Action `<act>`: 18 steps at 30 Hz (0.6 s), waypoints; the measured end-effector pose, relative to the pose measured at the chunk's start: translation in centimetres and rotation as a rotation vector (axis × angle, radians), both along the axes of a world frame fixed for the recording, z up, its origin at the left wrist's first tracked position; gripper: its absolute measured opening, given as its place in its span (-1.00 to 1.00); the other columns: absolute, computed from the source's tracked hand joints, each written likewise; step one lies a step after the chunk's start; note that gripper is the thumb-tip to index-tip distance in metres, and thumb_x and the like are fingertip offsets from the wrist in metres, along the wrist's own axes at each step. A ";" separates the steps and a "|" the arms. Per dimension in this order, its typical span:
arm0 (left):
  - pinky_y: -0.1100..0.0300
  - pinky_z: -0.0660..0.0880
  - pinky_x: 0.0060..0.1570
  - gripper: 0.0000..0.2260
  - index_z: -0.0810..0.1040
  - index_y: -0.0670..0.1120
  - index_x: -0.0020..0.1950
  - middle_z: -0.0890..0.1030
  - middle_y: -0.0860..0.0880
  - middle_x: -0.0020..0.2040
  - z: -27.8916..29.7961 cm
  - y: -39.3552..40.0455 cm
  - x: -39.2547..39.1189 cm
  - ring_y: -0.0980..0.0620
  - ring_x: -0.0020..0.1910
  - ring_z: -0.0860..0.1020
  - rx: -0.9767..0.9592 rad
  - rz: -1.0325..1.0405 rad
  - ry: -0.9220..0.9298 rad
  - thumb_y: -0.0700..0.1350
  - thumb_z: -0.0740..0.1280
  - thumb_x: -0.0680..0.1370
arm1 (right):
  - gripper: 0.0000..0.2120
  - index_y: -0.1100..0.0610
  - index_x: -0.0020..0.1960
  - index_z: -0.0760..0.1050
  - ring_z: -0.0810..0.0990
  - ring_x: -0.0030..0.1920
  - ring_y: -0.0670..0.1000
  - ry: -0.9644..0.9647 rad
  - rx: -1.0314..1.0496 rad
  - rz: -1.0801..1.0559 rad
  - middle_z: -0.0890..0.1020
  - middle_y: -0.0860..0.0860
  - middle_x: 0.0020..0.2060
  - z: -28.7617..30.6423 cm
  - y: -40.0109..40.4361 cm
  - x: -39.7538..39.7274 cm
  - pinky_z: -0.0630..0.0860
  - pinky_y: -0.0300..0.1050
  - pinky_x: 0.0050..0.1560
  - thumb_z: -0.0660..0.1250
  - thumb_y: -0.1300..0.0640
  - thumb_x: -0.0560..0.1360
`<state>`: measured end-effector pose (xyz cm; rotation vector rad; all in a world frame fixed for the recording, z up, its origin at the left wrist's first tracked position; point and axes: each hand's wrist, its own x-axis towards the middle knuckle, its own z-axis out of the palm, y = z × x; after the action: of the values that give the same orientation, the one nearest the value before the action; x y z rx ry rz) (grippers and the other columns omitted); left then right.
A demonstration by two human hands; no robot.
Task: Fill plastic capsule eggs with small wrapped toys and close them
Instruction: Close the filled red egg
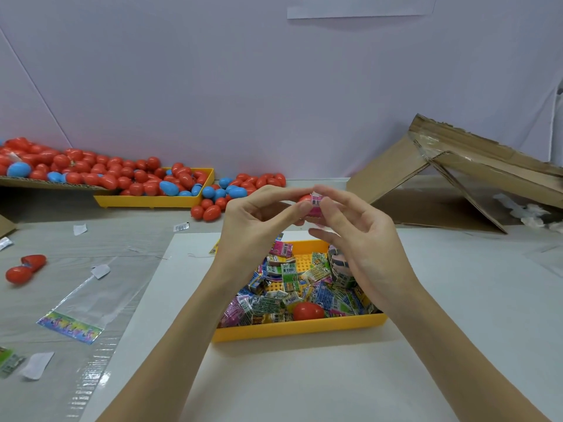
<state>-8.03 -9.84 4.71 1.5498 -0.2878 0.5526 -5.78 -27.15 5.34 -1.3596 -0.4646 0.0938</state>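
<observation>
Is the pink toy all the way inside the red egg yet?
No. The pink toy sticks out of the red egg between both hands.

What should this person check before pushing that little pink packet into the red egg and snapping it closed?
1. Red egg half held in the left hand: ok.
2. Pink packet pinched by the right hand: ok.
3. Packet fully inside the egg half: not ok, it sticks out.
4. Matching half within reach: cannot tell; a red piece lies in the yellow tray.
5. More packets ready in the tray: ok.
</observation>
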 end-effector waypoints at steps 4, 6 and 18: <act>0.17 0.66 -0.01 -0.75 0.73 -0.04 0.17 0.71 -0.08 0.04 0.0 0.0 0.1 -0.08 -0.02 0.71 0.022 0.008 -0.006 -0.05 0.49 0.51 | -0.70 -0.01 0.12 0.70 0.75 -0.04 -0.08 -0.029 -0.017 -0.095 0.78 -0.06 -0.10 0.1 0.1 -0.3 0.60 -0.32 -0.21 0.47 -0.08 0.43; 0.19 0.65 -0.03 -0.76 0.72 -0.05 0.17 0.71 -0.08 0.06 0.1 -0.1 0.0 -0.08 -0.01 0.71 0.014 -0.003 -0.003 -0.05 0.48 0.52 | -0.67 0.02 0.13 0.71 0.76 -0.04 -0.05 -0.010 0.016 -0.104 0.78 -0.03 -0.09 -0.2 0.2 -0.3 0.61 -0.30 -0.18 0.49 -0.06 0.41; 0.30 0.61 0.04 -0.82 0.71 0.05 0.15 0.75 0.06 0.06 0.2 -0.5 -0.2 0.04 0.09 0.72 -0.060 -0.062 -0.022 -0.05 0.44 0.56 | -0.72 0.07 0.24 0.66 0.72 0.05 -0.02 -0.346 -0.054 -0.195 0.71 -0.06 0.01 -0.8 0.2 -0.2 0.63 -0.29 -0.02 0.42 0.06 0.55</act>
<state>-8.19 -10.35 4.94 1.4732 -0.3317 0.5255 -5.93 -26.94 4.52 -1.4733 -0.6179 -0.2959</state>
